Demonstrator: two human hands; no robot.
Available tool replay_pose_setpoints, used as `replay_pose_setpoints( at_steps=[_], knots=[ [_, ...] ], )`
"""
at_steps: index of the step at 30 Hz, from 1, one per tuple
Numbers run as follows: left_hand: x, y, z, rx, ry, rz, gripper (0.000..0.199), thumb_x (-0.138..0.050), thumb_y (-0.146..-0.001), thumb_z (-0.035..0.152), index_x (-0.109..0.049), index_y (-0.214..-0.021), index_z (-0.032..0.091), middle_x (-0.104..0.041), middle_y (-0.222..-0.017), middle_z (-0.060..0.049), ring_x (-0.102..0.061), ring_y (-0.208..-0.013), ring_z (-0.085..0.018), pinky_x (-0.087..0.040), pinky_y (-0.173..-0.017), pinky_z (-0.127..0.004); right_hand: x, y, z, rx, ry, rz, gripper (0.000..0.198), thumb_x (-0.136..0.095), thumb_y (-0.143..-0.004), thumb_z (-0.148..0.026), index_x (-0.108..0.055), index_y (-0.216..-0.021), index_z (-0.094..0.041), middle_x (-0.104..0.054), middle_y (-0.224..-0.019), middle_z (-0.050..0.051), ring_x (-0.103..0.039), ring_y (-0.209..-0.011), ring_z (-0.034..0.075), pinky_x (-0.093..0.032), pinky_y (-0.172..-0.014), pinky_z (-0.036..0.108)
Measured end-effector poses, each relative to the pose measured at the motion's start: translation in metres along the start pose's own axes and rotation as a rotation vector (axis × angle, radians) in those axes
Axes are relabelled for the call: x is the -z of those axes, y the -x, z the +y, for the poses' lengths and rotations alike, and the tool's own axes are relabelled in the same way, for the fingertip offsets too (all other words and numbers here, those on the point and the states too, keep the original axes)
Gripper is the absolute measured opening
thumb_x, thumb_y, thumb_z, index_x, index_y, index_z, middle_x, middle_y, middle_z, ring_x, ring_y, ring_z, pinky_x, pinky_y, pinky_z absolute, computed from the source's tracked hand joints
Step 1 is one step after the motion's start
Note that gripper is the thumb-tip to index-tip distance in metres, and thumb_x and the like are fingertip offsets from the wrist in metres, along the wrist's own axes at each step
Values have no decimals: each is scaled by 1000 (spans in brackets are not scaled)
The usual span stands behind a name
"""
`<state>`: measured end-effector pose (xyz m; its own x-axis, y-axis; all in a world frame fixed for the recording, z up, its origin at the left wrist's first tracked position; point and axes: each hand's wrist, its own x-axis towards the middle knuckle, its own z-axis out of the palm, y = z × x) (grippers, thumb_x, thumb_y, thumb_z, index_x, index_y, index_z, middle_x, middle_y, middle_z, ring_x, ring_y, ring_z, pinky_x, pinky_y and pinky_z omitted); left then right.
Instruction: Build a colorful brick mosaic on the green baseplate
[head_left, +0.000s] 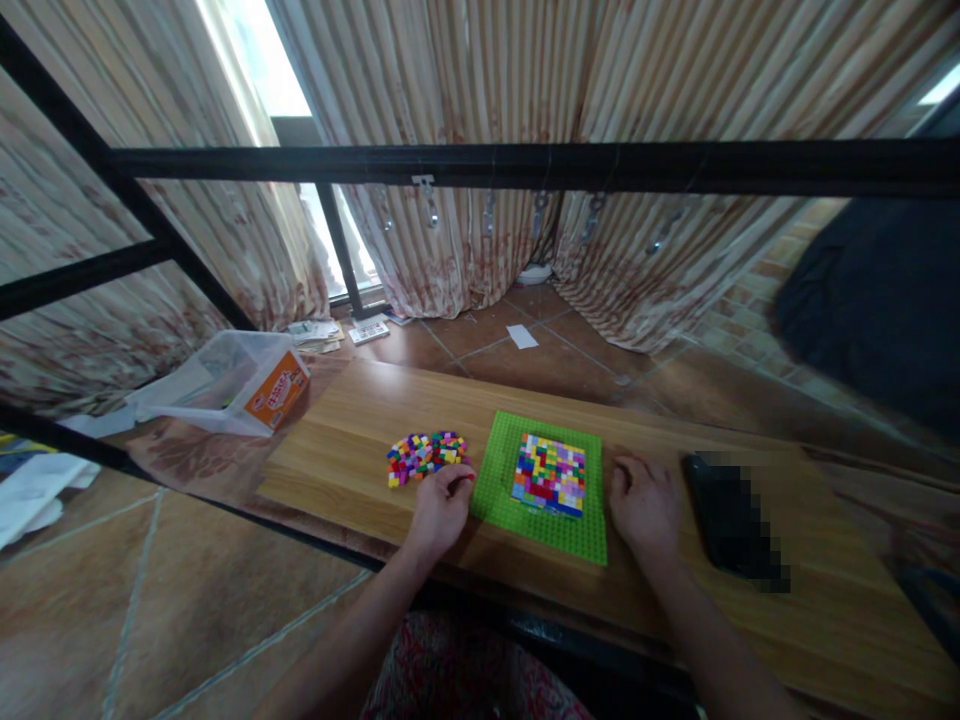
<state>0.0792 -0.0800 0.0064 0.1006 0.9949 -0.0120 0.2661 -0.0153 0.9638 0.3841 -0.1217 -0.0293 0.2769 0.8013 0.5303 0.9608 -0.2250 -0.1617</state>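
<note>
Head view: my left grip (441,508) pinches a red brick (471,477) just left of the green baseplate (496,478); opposite, whether my right grip (648,502) is spread, I can't tell.

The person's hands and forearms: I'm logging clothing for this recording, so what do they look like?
The left hand and right hand wear no gloves. The left forearm and right forearm show no sleeve, watch or bracelet. Any rings or small markings would be too fine to make out.
</note>
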Motion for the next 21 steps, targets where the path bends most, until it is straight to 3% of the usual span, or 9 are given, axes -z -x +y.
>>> replay_pose_setpoints(
  at_steps=[7,12,16,21],
  knots=[
    [1,-1,5,-106,-155,33,18,-51,-84,19,-69,-88,18,-71,-85,-3,-65,-78,-15,-51,-73,-25,1,1,-1,-5,9,27,28,-44,-89,-25,-68,-97,-13,-67,-103,13,-55,-94,25,-41,-86,37],
    [9,-3,13,-230,-517,46,22,-49,-90,20,-70,-97,20,-71,-94,-5,-66,-82,-16,-49,-77,-26,0,1,1,15,3,34,27,-45,-89,-25,-68,-97,-13,-67,-101,13,-55,-94,24,-41,-87,37],
    [14,-2,17,-206,-816,48,27,-45,-95,26,-70,-105,25,-70,-100,-5,-66,-80,-17,-47,-73,-27,0,0,1,17,-5,41,27,-44,-89,-25,-68,-96,-14,-67,-100,13,-55,-93,24,-41,-87,37],
    [18,-2,17,-164,-934,12,27,-43,-96,28,-68,-106,26,-70,-105,-4,-66,-84,-17,-46,-70,-26,1,0,0,7,-10,34,28,-44,-88,-25,-68,-97,-13,-66,-102,14,-55,-95,25,-41,-87,38]
  ],
)
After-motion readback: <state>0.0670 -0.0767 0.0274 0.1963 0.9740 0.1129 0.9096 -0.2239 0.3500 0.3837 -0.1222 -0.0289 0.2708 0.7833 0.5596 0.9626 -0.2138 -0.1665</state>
